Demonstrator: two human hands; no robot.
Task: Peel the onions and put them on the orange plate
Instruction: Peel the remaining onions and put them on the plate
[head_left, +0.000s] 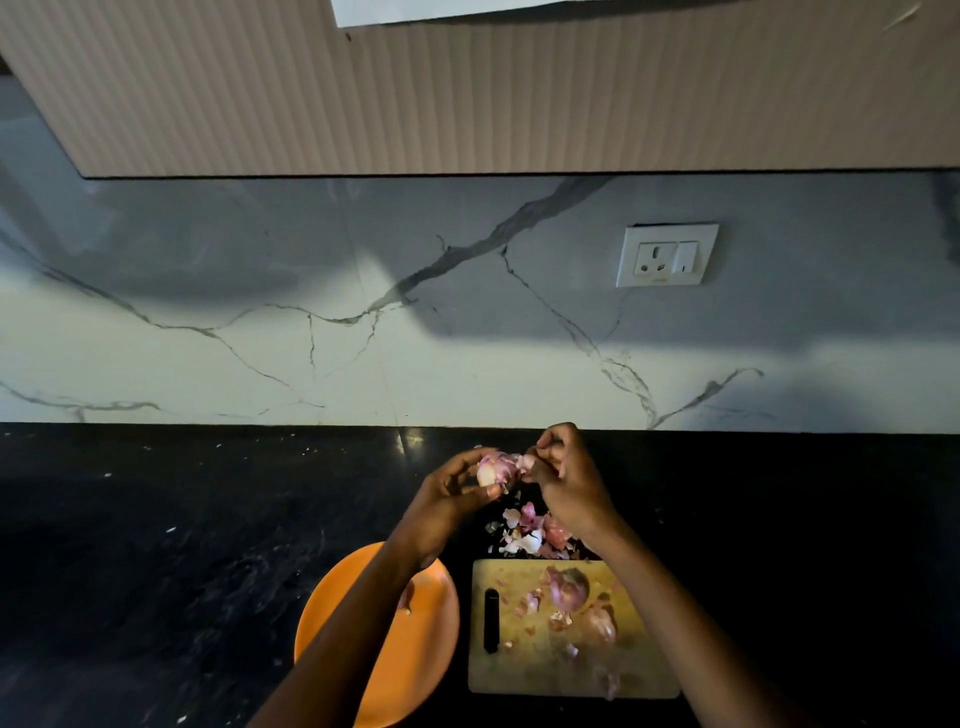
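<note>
My left hand (452, 499) holds a pink, partly peeled onion (497, 468) above the black counter, fingers curled around it. My right hand (563, 480) pinches a strip of its skin (527, 461) at the onion's right side. The orange plate (410, 654) lies below, partly under my left forearm; something pale shows on it beside the arm. Two unpeeled onions (570, 588) (598, 625) rest on the wooden cutting board (530, 670).
A heap of onion peels (530, 535) lies on the counter just behind the board, with scraps scattered on the board too. A marble backsplash with a wall socket (667, 254) rises behind the black counter (182, 545). A ribbed cabinet hangs overhead.
</note>
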